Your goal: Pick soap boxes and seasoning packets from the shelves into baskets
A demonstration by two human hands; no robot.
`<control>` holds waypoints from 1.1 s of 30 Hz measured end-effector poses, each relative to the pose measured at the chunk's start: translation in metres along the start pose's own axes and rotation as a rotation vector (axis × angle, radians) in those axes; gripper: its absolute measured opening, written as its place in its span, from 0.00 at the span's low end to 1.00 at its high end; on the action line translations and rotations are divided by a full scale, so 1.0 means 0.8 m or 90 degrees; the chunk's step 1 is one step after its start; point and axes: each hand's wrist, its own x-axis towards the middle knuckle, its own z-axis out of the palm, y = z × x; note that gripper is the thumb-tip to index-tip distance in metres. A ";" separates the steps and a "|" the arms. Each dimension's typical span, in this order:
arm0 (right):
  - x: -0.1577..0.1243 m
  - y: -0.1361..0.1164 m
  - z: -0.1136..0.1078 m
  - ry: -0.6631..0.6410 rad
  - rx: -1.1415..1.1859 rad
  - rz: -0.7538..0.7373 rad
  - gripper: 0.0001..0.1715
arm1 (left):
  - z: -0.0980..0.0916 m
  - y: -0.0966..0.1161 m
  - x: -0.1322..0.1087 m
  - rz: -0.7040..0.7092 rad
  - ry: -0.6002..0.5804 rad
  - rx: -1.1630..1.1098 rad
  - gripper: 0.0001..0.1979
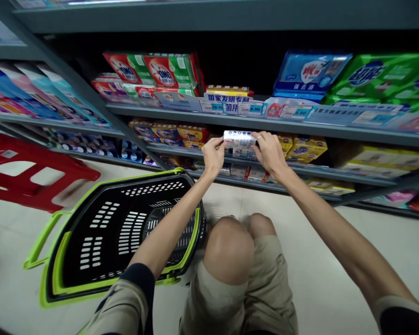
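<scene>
I am crouched before a shop shelf. Both hands hold a small white box with blue print at the level of a lower shelf. My left hand pinches its left end with thumb and fingers. My right hand, a ring on one finger, grips its right end. Under the box, more white boxes are stacked on the shelf. Yellow soap packs lie to the right of my hands and others to the left.
A black shopping basket with green rim lies on the pale floor by my left arm, nothing visible in it. A red plastic stool stands at far left. Upper shelves carry detergent bags and green and blue packs. My knees are below.
</scene>
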 end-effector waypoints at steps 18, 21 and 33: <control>-0.007 0.024 0.020 0.011 -0.101 0.086 0.26 | 0.039 -0.026 0.027 -0.021 -0.042 0.020 0.05; -0.008 0.025 0.019 -0.002 -0.119 0.072 0.24 | 0.041 -0.027 0.024 -0.026 -0.058 0.043 0.03; -0.011 0.029 0.020 -0.029 -0.137 0.040 0.24 | 0.041 -0.025 0.018 -0.018 -0.069 0.073 0.02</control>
